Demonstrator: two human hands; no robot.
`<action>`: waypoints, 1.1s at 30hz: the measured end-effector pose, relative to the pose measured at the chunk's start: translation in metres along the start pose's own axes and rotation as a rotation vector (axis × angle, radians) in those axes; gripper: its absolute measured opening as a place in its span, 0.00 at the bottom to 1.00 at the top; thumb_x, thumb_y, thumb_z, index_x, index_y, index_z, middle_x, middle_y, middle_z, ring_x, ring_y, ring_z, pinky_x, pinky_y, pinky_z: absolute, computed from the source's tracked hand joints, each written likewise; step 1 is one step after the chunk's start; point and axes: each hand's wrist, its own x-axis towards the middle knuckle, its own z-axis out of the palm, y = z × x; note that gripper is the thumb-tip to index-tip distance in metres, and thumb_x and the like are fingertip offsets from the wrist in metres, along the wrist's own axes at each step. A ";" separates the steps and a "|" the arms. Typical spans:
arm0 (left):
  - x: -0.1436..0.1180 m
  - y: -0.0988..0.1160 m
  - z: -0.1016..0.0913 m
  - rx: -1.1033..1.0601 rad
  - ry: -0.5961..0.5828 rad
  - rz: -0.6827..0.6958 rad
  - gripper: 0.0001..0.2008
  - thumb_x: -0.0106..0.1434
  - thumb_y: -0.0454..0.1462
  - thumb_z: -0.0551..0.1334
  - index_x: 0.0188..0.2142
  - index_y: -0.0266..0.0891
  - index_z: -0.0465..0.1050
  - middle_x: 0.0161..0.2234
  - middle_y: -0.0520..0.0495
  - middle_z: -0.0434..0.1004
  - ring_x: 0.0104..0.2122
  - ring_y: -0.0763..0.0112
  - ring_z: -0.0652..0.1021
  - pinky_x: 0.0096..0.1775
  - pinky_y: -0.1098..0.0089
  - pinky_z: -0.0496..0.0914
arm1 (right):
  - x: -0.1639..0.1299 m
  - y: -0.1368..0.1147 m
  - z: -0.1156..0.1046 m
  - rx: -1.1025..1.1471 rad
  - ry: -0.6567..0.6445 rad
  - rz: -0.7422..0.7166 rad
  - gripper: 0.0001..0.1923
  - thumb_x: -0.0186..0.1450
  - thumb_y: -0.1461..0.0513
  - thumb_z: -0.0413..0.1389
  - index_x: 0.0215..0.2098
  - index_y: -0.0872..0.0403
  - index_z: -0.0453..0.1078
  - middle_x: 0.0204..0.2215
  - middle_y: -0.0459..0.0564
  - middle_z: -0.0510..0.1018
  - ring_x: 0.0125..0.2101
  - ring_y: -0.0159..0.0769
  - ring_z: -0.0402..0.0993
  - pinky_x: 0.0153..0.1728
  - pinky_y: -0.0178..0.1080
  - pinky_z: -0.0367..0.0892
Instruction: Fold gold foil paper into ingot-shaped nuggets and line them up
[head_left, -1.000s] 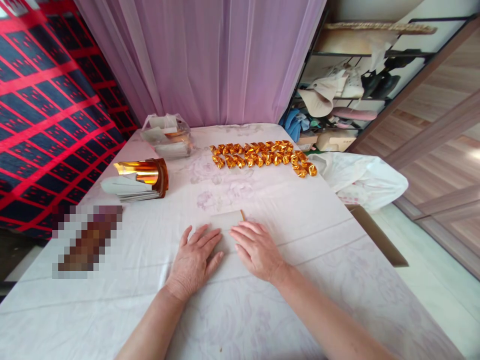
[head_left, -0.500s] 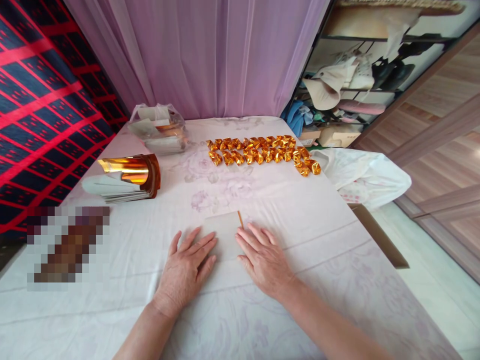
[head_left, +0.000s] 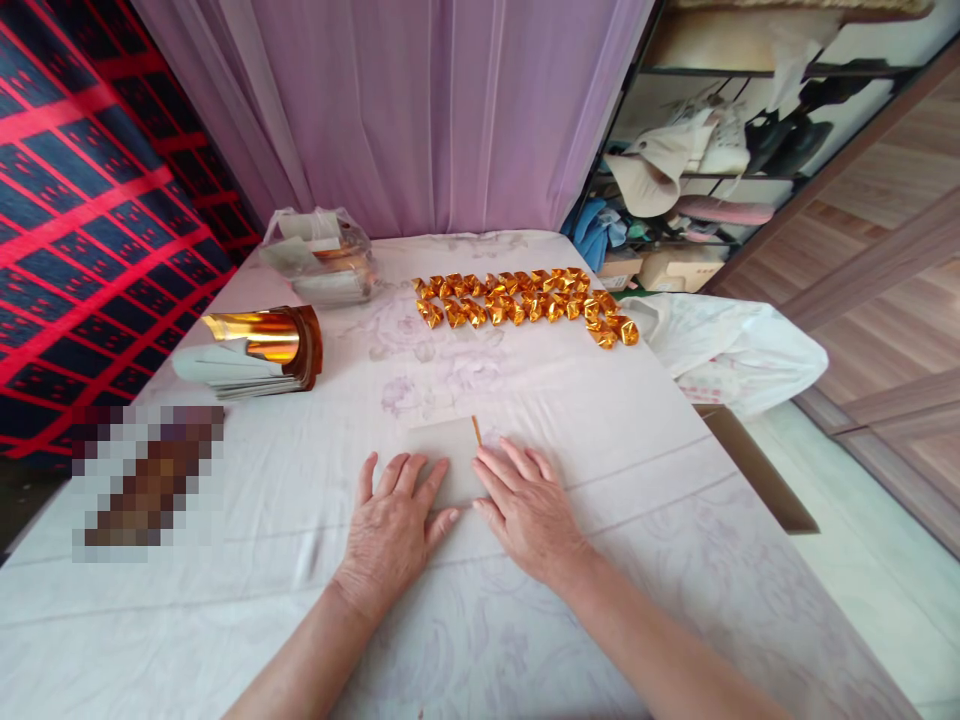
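A pale sheet of paper [head_left: 450, 445] lies flat on the table, with a narrow gold strip along its right edge. My left hand [head_left: 397, 515] rests over the sheet's left side, fingers spread. On the right edge, just below the visible part of the gold strip, the fingertips of my right hand [head_left: 529, 510] press down, its fingers stretched out. Both hands cover parts of the sheet. Beyond them, several folded gold foil pieces [head_left: 517, 298] stand in rows.
To the left sits a curled stack of gold-faced paper [head_left: 259, 350]. Behind it is a clear plastic bag [head_left: 319, 255] with more paper. A blurred patch [head_left: 154, 480] covers something at left. A white plastic bag [head_left: 742, 350] lies beyond the table's right edge, near a shelf with shoes and a cap [head_left: 652, 170].
My left hand has slid right across the sheet, its fingers now pointing more forward. The right hand has hardly moved, and the sheet lies in nearly the same place.
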 end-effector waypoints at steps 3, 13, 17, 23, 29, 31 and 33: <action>-0.006 -0.006 -0.001 -0.006 0.019 0.008 0.22 0.68 0.48 0.55 0.57 0.43 0.71 0.53 0.42 0.75 0.55 0.49 0.71 0.62 0.42 0.48 | 0.000 -0.001 -0.001 -0.008 -0.002 0.002 0.19 0.70 0.56 0.52 0.57 0.52 0.69 0.58 0.51 0.72 0.61 0.49 0.59 0.58 0.54 0.52; -0.018 -0.016 -0.002 0.017 0.024 0.005 0.21 0.70 0.46 0.52 0.57 0.42 0.70 0.57 0.43 0.73 0.58 0.49 0.69 0.62 0.43 0.47 | 0.001 -0.001 0.000 -0.029 0.011 -0.002 0.18 0.69 0.57 0.53 0.56 0.52 0.70 0.57 0.53 0.73 0.61 0.50 0.60 0.57 0.55 0.54; -0.016 -0.014 -0.001 0.009 0.035 0.000 0.21 0.69 0.46 0.53 0.56 0.41 0.71 0.56 0.43 0.74 0.57 0.49 0.70 0.62 0.43 0.49 | 0.005 -0.006 -0.003 -0.024 0.022 0.009 0.18 0.70 0.57 0.53 0.56 0.52 0.69 0.56 0.54 0.74 0.59 0.49 0.62 0.58 0.54 0.54; -0.015 -0.012 0.000 0.010 0.058 0.009 0.22 0.68 0.47 0.55 0.54 0.36 0.72 0.52 0.38 0.75 0.54 0.48 0.71 0.59 0.44 0.55 | 0.022 -0.022 0.000 -0.017 -0.025 -0.053 0.22 0.68 0.54 0.55 0.58 0.51 0.68 0.54 0.57 0.73 0.55 0.49 0.63 0.57 0.52 0.56; -0.014 -0.011 0.000 -0.020 0.072 -0.006 0.22 0.69 0.48 0.53 0.54 0.38 0.72 0.50 0.39 0.76 0.53 0.50 0.72 0.59 0.45 0.55 | 0.027 -0.025 0.006 0.005 -0.026 -0.050 0.19 0.68 0.54 0.56 0.55 0.50 0.71 0.55 0.57 0.71 0.55 0.48 0.63 0.55 0.51 0.58; -0.015 -0.012 -0.001 -0.027 0.065 -0.006 0.21 0.69 0.47 0.54 0.54 0.38 0.72 0.50 0.39 0.76 0.53 0.50 0.72 0.59 0.45 0.55 | 0.025 -0.022 0.004 -0.002 -0.012 -0.022 0.18 0.68 0.55 0.55 0.54 0.50 0.71 0.54 0.56 0.72 0.54 0.48 0.64 0.54 0.51 0.58; -0.015 -0.012 -0.001 -0.034 0.059 -0.004 0.21 0.68 0.46 0.55 0.54 0.38 0.72 0.51 0.39 0.75 0.53 0.50 0.71 0.60 0.45 0.55 | 0.021 -0.018 0.002 -0.011 0.006 0.011 0.16 0.69 0.56 0.54 0.53 0.50 0.71 0.53 0.56 0.73 0.54 0.48 0.64 0.53 0.50 0.58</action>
